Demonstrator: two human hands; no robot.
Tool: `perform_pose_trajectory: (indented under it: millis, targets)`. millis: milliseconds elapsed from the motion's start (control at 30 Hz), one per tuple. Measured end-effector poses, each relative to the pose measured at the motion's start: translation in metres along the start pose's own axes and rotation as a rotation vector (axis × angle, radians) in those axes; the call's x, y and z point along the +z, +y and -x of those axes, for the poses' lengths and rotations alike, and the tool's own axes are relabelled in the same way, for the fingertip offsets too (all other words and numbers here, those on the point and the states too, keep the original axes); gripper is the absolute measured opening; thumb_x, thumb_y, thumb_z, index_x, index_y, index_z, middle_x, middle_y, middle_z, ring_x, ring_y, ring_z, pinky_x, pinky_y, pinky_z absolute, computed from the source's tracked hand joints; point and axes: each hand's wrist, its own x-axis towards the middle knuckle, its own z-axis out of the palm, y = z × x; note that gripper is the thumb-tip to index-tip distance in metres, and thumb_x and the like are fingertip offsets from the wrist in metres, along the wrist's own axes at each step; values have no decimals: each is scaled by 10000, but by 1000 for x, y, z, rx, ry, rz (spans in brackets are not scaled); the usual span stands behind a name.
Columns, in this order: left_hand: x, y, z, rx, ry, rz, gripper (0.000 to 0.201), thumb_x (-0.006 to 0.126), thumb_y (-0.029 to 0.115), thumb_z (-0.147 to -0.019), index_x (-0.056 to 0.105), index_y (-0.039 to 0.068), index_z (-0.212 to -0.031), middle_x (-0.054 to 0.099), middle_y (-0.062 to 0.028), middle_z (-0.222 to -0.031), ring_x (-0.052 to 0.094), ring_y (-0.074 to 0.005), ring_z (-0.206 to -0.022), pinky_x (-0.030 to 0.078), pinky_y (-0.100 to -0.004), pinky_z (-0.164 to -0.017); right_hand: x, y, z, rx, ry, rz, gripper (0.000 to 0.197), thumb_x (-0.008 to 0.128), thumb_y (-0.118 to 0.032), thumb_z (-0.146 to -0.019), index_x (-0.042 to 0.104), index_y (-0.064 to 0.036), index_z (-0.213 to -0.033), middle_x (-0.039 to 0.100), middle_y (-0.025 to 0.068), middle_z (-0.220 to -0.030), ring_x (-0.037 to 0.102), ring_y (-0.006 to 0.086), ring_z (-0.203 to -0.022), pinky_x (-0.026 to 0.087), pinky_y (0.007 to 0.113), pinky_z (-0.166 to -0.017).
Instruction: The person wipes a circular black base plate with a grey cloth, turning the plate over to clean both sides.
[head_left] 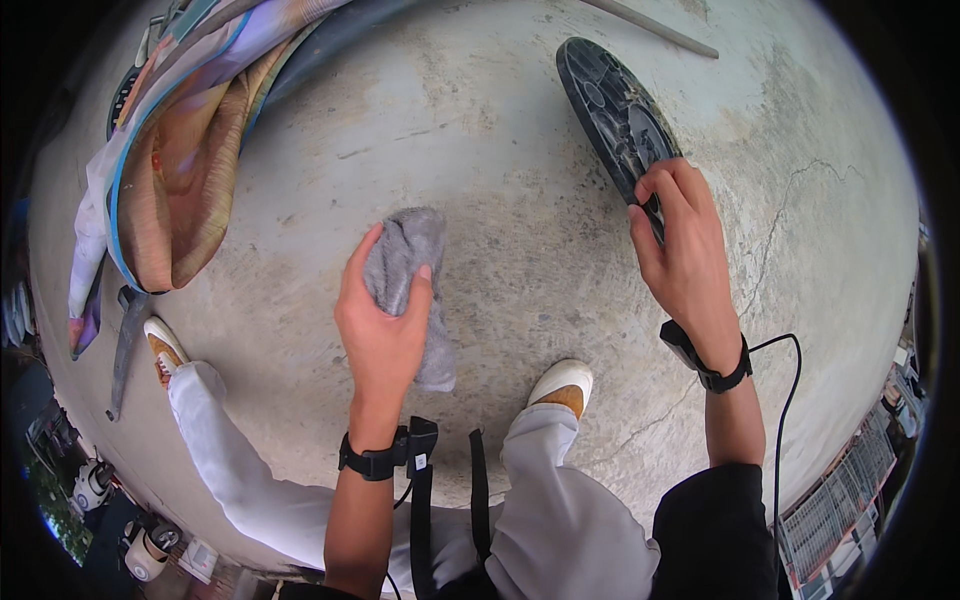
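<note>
My left hand (385, 310) is closed around a folded grey plush cloth (410, 245), its thumb across the front and its fingers along the far edge. The cloth's lower end hangs down past the thumb. Off to the right, my right hand (683, 240) grips the near end of a long black oval plastic piece (622, 110), thumb on one side and curled fingers on the other. Shiny raised and hollow shapes cover the face turned up to view. A clear gap lies between the cloth and the black piece.
Colourful printed fabric (195, 170) with a blue edge drapes at the upper left, near a grey metal leg (126, 345). A thin pole (660, 30) lies at the top. My shoes stand on worn concrete (480, 330). At lower right is a wire rack (840, 495); a cable (797, 380) trails from my right wrist.
</note>
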Motion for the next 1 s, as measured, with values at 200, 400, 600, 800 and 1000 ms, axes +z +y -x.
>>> perform_pose_trajectory:
  millis: [200, 400, 600, 800, 1000]
  targets:
    - [24, -1, 8, -57, -66, 23, 606, 849, 105, -1035, 657, -87, -1577, 771, -278, -1477, 747, -347, -1380, 558, -448, -1207, 62, 21, 39, -10, -74, 183, 213, 769, -8, -902, 673, 2, -1092, 623, 160, -1167, 604, 358, -1086, 500, 472, -954]
    - [44, 6, 5, -100, -114, 47, 624, 866, 128, -1024, 663, -83, -1575, 760, -300, -1511, 735, -383, -1430, 540, -465, -1241, 104, 41, 55, 13, -92, 273, 197, 760, -33, -912, 680, -8, -1090, 628, 149, -1191, 597, 343, -1121, 482, 464, -964]
    - [63, 4, 5, -92, -162, 29, 634, 874, 137, -1022, 662, -82, -1577, 759, -306, -1511, 733, -400, -1435, 539, -466, -1243, 118, 51, 61, 36, -100, 235, 215, 759, -26, -913, 701, -6, -1119, 639, 140, -1224, 598, 339, -1146, 481, 460, -985]
    - [81, 8, 8, -99, -205, 17, 643, 879, 150, -1020, 658, -80, -1578, 758, -304, -1507, 738, -417, -1420, 553, -480, -1227, 120, 59, 58, -17, -60, 239, 237, 755, -38, -885, 717, 8, -1114, 642, 151, -1221, 604, 331, -1154, 487, 447, -983]
    - [94, 2, 7, -63, -231, -26, 607, 858, 100, -1053, 648, -66, -1598, 801, -231, -1443, 765, -266, -1325, 581, -404, -1170, 136, 63, 60, -1, -61, 180, 256, 783, -15, -892, 725, -5, -1141, 649, 136, -1232, 614, 342, -1146, 497, 462, -992]
